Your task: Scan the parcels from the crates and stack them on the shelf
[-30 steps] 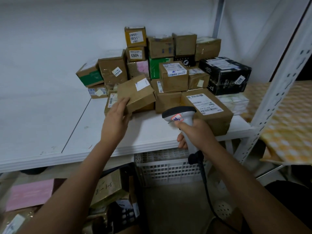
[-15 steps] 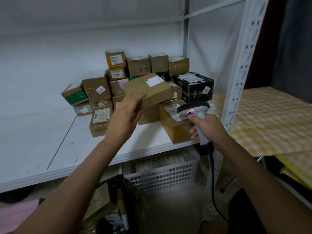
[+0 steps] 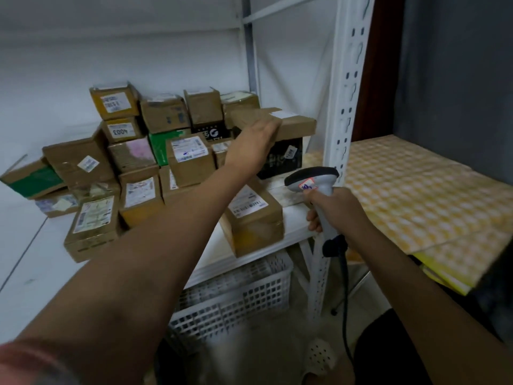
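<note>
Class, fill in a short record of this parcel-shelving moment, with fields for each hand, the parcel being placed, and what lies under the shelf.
left hand: holds flat brown parcel
parcel position: over black box, contact unclear
right hand: grips scanner
shelf: stacked parcels at rear right
below shelf: white crate

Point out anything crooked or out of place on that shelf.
The green-sided box at the pile's far left leans tilted rather than lying flat. The large labelled box in front sits skewed, its corner at the shelf edge. Otherwise nothing looks damaged or spilled.
</note>
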A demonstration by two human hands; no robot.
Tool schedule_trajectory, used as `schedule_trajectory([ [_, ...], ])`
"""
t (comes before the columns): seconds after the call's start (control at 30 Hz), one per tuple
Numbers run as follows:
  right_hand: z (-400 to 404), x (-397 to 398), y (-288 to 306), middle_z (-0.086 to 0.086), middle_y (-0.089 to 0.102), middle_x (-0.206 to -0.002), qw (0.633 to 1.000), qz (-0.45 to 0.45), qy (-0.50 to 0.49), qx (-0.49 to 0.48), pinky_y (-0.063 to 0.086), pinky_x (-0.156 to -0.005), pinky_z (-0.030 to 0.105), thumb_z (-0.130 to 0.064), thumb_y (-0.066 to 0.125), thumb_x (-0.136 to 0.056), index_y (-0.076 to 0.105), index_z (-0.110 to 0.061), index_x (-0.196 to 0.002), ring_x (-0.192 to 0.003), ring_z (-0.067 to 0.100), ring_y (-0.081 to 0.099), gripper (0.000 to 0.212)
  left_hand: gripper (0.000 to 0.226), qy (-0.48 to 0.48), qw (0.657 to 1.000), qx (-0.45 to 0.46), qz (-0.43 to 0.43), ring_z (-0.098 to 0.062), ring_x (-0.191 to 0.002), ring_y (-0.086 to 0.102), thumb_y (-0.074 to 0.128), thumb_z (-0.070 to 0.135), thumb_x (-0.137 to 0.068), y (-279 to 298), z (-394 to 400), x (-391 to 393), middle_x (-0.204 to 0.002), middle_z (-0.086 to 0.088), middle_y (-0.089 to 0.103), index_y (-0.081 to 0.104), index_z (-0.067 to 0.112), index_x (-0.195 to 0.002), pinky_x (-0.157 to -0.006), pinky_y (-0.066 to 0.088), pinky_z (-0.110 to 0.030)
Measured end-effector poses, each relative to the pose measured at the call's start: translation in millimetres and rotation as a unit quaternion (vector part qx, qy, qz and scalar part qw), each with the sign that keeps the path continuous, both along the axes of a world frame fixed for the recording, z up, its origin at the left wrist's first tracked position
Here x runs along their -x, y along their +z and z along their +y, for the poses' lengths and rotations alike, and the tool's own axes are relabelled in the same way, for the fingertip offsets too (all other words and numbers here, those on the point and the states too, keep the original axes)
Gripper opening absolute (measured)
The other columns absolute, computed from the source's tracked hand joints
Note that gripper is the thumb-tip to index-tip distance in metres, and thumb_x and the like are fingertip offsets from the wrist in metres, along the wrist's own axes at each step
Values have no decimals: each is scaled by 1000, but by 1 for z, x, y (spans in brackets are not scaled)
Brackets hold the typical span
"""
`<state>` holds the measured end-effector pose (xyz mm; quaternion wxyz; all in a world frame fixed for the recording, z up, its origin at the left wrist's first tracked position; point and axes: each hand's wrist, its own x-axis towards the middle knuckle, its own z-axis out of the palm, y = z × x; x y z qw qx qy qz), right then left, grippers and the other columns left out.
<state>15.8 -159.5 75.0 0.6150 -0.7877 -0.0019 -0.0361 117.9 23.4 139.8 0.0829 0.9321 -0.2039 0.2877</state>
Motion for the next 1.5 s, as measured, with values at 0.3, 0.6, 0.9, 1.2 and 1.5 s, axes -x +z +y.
schedule_trajectory([
  [0.3,-3,-21,-15,13,68,-59,1000,21,15,-3,48,-46,24,-28,62,-95,70,5,-82,-45,24,63,37,57,60,994,-22,90,-37,-144,26,52,14,-101,-21,9,-60,-161,-11,22,28,14,-153,-118,29,-49],
  [0.6,2,-10,-17,15,70,-63,999,23,29,-1,50,-52,29,-32,61,-95,70,5,-86,-50,28,64,39,65,-4,998,8,61,-38,-151,17,59,24,-98,-22,20,-38,-167,-7,8,27,19,-155,-120,26,-54],
  [0.9,83,41,-19,12,66,-58,986,40,160,16,50,-49,27,-35,62,-95,67,4,-83,-46,23,62,41,43,40,995,93,6,-25,-143,38,55,21,-101,-53,117,122,-156,-9,39,49,15,-143,-113,32,-34],
  [1.2,222,129,-70,16,69,-66,917,114,370,94,52,-53,28,-37,58,-97,68,9,-96,-54,27,64,47,31,312,919,229,79,-24,-125,56,57,12,-99,-154,256,324,-137,-5,61,62,15,-129,-99,34,-18],
  [1.5,326,195,-122,14,71,-65,854,141,469,178,57,-57,31,-40,60,-95,70,4,-86,-57,29,69,46,32,509,749,381,184,-32,-112,63,59,17,-98,-234,344,473,-120,-14,66,62,11,-130,-88,48,-36],
])
